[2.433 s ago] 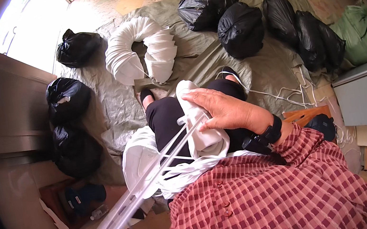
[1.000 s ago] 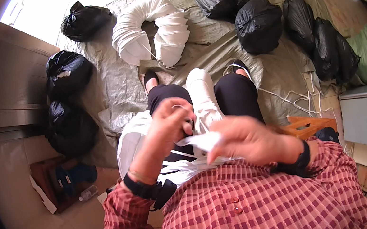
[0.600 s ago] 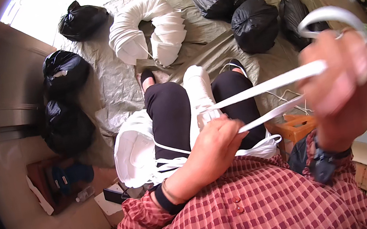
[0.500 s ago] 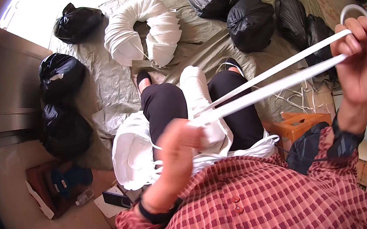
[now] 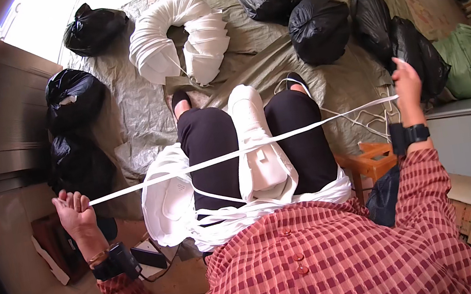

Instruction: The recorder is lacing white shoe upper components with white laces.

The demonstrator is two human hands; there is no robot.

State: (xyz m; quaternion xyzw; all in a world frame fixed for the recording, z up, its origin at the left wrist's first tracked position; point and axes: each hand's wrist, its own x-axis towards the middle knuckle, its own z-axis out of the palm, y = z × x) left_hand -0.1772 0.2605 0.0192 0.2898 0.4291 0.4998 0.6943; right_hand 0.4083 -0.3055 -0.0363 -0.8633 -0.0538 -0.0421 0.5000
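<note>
A white shoelace [image 5: 213, 161] stretches nearly straight across my lap from one hand to the other. My left hand [image 5: 76, 215], out at the left, is closed around one end. Far to the right, my right hand [image 5: 407, 84] is closed on the other end. Beneath the lace, a white shoe upper [image 5: 262, 170] lies between my knees, toe end pointing away from me. More white shoe uppers [image 5: 164, 204] are stacked beside my left thigh. A heap of loose white laces [image 5: 317, 195] lies across my lap.
On the grey-green sheet [image 5: 261, 56], white uppers form a curved stack [image 5: 153, 34]. Black plastic bags [image 5: 320, 26] stand on both sides, with a green sack [image 5: 465, 61] at the right. A wooden stool [image 5: 373, 159] is by my right knee; loose cords [image 5: 367, 123] lie beyond it.
My hands have moved apart, the left one outward to the left, the right one lower and inward. The doubled lace is now a single stretched length. A loop above my right hand is gone.
</note>
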